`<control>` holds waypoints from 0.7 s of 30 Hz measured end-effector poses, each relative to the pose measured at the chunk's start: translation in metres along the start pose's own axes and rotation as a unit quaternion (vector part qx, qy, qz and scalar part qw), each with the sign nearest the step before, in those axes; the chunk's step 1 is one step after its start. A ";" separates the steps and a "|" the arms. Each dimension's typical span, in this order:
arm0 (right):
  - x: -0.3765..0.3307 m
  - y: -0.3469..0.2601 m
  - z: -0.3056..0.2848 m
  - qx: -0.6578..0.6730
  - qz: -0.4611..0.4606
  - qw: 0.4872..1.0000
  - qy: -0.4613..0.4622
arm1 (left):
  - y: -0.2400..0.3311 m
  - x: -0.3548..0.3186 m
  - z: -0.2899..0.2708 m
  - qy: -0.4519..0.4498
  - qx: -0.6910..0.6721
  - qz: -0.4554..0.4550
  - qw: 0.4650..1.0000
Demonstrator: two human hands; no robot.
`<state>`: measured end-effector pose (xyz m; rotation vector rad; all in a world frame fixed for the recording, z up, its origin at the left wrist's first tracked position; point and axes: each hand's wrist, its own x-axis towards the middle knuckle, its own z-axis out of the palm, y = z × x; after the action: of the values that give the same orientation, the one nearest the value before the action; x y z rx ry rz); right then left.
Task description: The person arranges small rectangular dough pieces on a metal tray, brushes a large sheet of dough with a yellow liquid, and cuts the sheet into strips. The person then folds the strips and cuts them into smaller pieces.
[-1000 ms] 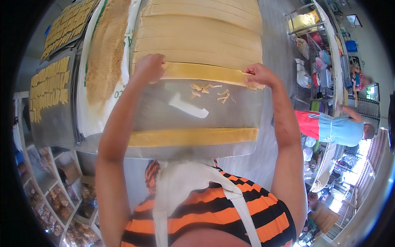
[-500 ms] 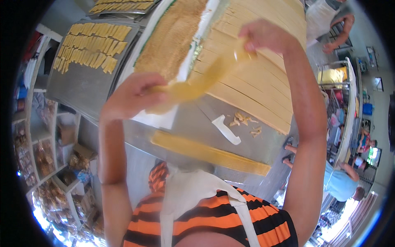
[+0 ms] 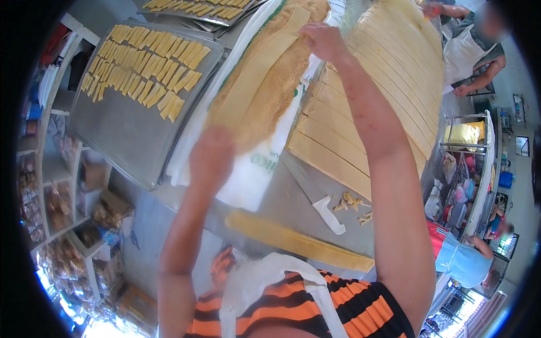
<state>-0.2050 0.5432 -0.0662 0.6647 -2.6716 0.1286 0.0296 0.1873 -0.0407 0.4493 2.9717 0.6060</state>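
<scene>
A long pale dough strip [image 3: 264, 62] lies lengthwise over a bed of brown, grainy crumbs or sugar [image 3: 279, 104] on a white sheet [image 3: 248, 188]. My right hand [image 3: 326, 42] pinches the strip's edge close to its far end. At the near end is my left hand [image 3: 213, 158], closed round the strip but blurred, its fingers hard to make out. Right of the crumbs spreads a dough sheet [image 3: 329, 143] cut into long parallel strips. Another strip [image 3: 298, 239], yellower and coated-looking, rests along the table's near edge.
A white-handled knife [image 3: 328, 216] lies on the metal table beside small dough scraps [image 3: 350, 200]. At left, a tray [image 3: 129, 138] carries rows of short dough pieces, with another tray [image 3: 197, 10] behind. A co-worker [image 3: 470, 53] stands at the far right; shelves [image 3: 66, 186] line the left.
Both hands have moved away from me, bringing the dough strip from midair onto the crumbs. It was sagging and twisted; now it lies stretched out. My view has shifted slightly.
</scene>
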 end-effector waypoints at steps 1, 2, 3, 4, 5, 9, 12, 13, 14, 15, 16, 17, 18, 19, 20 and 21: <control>0.000 -0.005 0.009 0.020 0.005 1.000 -0.008 | -0.002 0.008 0.007 -0.013 0.018 -0.005 1.000; 0.004 -0.008 0.015 0.036 0.014 0.996 -0.084 | -0.002 0.016 0.013 0.023 0.028 0.023 0.999; 0.010 -0.010 0.017 0.044 0.027 0.983 -0.174 | -0.001 0.023 0.018 0.039 0.047 0.033 0.998; 0.016 -0.011 0.017 0.057 0.030 0.966 -0.251 | 0.001 0.030 0.020 0.056 0.061 0.044 0.996; 0.023 -0.011 0.017 0.049 0.057 0.957 -0.281 | 0.002 0.035 0.021 0.029 0.077 0.036 0.996; 0.047 -0.003 0.019 0.015 0.091 0.975 -0.202 | 0.005 0.051 0.017 -0.062 0.081 -0.016 0.995; 0.064 0.010 0.027 -0.011 0.138 0.984 -0.117 | 0.001 0.063 0.017 -0.086 0.047 -0.051 0.994; 0.070 0.014 0.031 -0.021 0.166 0.980 -0.105 | -0.001 0.066 0.018 -0.089 0.034 -0.060 0.994; 0.075 0.018 0.037 -0.046 0.179 0.973 -0.141 | -0.004 0.068 0.020 -0.072 0.023 -0.060 0.995; 0.081 0.021 0.042 -0.075 0.196 0.962 -0.176 | -0.006 0.070 0.023 -0.054 0.014 -0.061 0.997; 0.084 0.024 0.049 -0.106 0.205 0.953 -0.194 | -0.007 0.072 0.025 -0.042 0.002 -0.062 0.997; 0.086 0.026 0.056 -0.126 0.205 0.957 -0.160 | -0.009 0.073 0.027 -0.012 -0.010 -0.056 0.998; 0.087 0.028 0.063 -0.149 0.196 0.963 -0.107 | -0.009 0.073 0.029 0.014 -0.025 -0.050 0.998; 0.086 0.030 0.070 -0.172 0.189 0.965 -0.054 | -0.010 0.075 0.031 0.023 -0.036 -0.061 0.997; 0.087 0.034 0.076 -0.171 0.164 0.971 -0.037 | -0.009 0.076 0.032 0.033 -0.024 -0.052 0.998; 0.090 0.037 0.081 -0.168 0.138 0.976 -0.023 | -0.008 0.077 0.032 0.024 -0.008 -0.063 0.998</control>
<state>-0.3232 0.5230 -0.1062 0.1910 -2.7224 -0.2645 -0.0416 0.2147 -0.0747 0.2480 3.0081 0.6366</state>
